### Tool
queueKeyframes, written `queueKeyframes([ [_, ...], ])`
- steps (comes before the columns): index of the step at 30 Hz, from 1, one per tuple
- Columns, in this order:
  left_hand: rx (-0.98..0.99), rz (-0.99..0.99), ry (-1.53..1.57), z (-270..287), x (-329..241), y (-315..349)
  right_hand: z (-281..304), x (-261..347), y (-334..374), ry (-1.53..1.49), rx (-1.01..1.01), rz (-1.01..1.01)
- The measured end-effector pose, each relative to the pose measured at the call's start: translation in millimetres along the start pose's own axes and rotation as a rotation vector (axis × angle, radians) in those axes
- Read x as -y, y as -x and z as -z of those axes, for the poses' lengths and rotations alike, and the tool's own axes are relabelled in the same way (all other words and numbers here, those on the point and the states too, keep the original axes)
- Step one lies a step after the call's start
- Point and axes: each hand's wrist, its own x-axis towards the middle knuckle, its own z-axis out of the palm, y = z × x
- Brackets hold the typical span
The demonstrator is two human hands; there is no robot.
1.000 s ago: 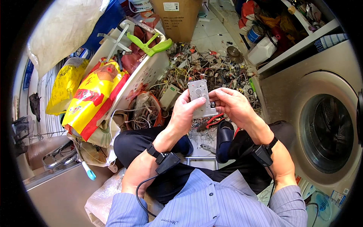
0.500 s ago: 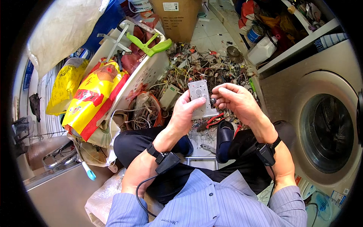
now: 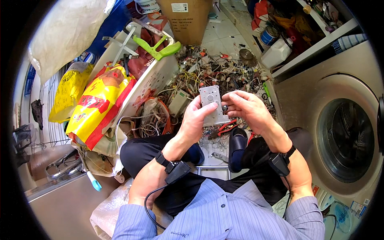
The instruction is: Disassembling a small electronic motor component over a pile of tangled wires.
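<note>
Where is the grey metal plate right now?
In the head view, centre frame: the grey metal plate is held up by the left hand, beside the right hand, above the wire pile.

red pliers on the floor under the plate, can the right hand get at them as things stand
Probably yes. The red-handled pliers lie in the open just below the grey plate, and the right hand is close above them, though its fingertips pinch a small dark part.

Pale tiled floor — tangled wire heap, cardboard box, red pliers.
</note>
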Motion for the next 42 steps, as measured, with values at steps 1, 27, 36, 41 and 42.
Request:
queueKeyframes([
  [1,0.004,-0.001,-0.003,0,0,0,0,0,0,-0.004,0.003,-0.001],
  [27,-0.008,0.055,0.036,-3,1,-2,5,19,6,-0.038,-0.011,0.075],
  [36,-0.041,0.109,0.045,-8,3,-3,6,18,7,0.121,-0.036,0.067],
  [41,-0.080,0.073,0.034,-2,10,-6,-7,13,8,0.423,-0.041,0.093],
  [42,-0.081,0.072,0.034,-2,12,-6,-11,6,6,0.449,-0.044,0.175],
])
